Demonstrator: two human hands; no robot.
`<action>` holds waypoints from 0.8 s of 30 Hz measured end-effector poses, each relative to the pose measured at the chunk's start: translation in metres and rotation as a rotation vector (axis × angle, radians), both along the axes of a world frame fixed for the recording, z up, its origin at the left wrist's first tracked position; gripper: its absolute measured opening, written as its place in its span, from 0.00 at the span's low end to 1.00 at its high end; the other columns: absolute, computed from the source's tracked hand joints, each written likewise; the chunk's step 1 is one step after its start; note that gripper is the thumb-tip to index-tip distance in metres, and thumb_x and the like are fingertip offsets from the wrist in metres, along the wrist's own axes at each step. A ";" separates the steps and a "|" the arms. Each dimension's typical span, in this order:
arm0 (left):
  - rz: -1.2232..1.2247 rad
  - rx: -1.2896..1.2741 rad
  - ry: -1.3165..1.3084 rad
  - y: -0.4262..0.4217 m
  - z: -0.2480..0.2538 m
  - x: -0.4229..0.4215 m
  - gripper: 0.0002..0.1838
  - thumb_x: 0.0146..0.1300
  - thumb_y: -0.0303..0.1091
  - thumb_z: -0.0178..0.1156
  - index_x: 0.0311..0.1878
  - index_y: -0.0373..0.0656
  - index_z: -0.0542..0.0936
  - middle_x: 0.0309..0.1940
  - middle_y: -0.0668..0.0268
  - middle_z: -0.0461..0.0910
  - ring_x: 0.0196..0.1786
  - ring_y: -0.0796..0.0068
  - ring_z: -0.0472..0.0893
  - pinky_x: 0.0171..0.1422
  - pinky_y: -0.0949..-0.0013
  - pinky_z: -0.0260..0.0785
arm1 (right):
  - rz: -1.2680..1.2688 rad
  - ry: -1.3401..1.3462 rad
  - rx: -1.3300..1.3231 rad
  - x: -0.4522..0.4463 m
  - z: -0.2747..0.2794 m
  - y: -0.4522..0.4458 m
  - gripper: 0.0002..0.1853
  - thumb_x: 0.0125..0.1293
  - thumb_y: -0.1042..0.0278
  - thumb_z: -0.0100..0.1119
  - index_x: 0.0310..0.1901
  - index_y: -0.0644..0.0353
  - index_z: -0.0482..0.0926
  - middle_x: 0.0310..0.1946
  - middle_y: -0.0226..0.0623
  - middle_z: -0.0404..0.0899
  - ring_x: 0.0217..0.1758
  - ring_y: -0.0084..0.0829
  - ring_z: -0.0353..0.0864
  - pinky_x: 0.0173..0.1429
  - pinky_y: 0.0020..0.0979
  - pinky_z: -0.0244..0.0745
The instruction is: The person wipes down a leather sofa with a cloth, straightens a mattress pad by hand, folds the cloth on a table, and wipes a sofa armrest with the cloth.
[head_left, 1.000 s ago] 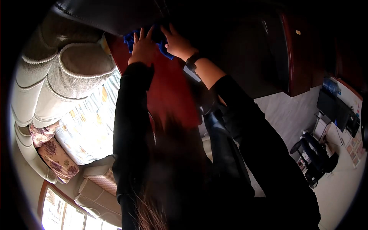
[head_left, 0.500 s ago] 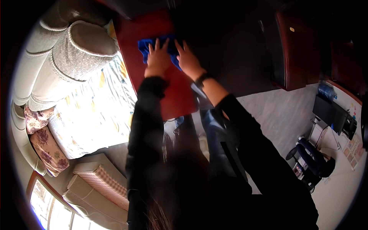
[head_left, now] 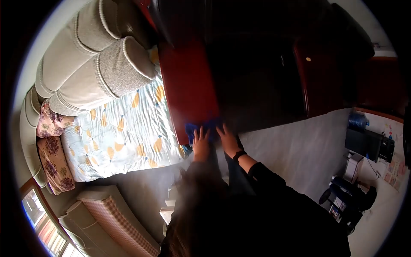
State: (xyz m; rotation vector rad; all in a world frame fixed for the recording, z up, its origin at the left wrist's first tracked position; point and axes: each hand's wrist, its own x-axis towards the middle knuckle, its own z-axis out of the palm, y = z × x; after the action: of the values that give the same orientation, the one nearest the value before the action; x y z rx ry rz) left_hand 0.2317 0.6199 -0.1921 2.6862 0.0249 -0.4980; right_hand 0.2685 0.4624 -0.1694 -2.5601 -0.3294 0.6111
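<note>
A crumpled blue cloth [head_left: 209, 124] lies at the near end of a dark red tabletop [head_left: 190, 85]. My left hand [head_left: 200, 146] presses on its left part, fingers stretched out and spread. On the cloth's right edge rests my right hand [head_left: 229, 143], with a dark band at the wrist and its fingers apart. Neither hand wraps around the cloth. Both palms face down, and part of the cloth is hidden beneath the fingers.
Left of the tabletop is a bed with a leaf-patterned sheet [head_left: 115, 137] and a padded beige headboard [head_left: 81, 73]. A black surface [head_left: 257, 85] adjoins on the right. Farther right stand a monitor [head_left: 361, 143] and a black chair [head_left: 346, 197]. A cushioned seat [head_left: 115, 218] is lower left.
Both hands have drawn the blue cloth along the red tabletop toward my body, from its far part to the near end. My arms are now bent closer, and the view has shifted.
</note>
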 end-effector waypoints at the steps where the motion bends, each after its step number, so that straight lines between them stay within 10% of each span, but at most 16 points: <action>1: -0.005 0.028 -0.029 0.001 -0.001 -0.006 0.43 0.50 0.25 0.61 0.71 0.64 0.61 0.73 0.62 0.55 0.73 0.46 0.54 0.68 0.53 0.61 | 0.004 -0.024 -0.003 -0.002 0.004 0.001 0.32 0.58 0.84 0.47 0.67 0.52 0.65 0.69 0.53 0.56 0.64 0.55 0.67 0.65 0.39 0.69; 11: 0.096 0.177 0.025 0.044 0.025 -0.018 0.24 0.56 0.27 0.55 0.58 0.56 0.70 0.54 0.66 0.72 0.60 0.56 0.71 0.57 0.45 0.65 | 0.297 0.314 0.133 -0.017 0.050 0.021 0.26 0.58 0.77 0.51 0.61 0.57 0.73 0.61 0.51 0.70 0.64 0.48 0.69 0.67 0.39 0.65; 24: 0.302 -0.241 0.048 0.002 0.027 -0.128 0.18 0.62 0.33 0.50 0.56 0.50 0.69 0.46 0.46 0.77 0.46 0.40 0.78 0.46 0.44 0.71 | 0.447 0.280 0.358 -0.054 0.084 -0.056 0.23 0.54 0.82 0.51 0.53 0.58 0.79 0.50 0.47 0.79 0.55 0.45 0.77 0.61 0.39 0.70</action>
State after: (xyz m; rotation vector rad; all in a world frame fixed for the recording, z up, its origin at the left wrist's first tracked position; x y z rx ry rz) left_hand 0.1033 0.6219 -0.1652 2.3792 0.3560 -0.4379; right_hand 0.2146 0.4061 -0.0851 -2.0332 -0.8399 0.9615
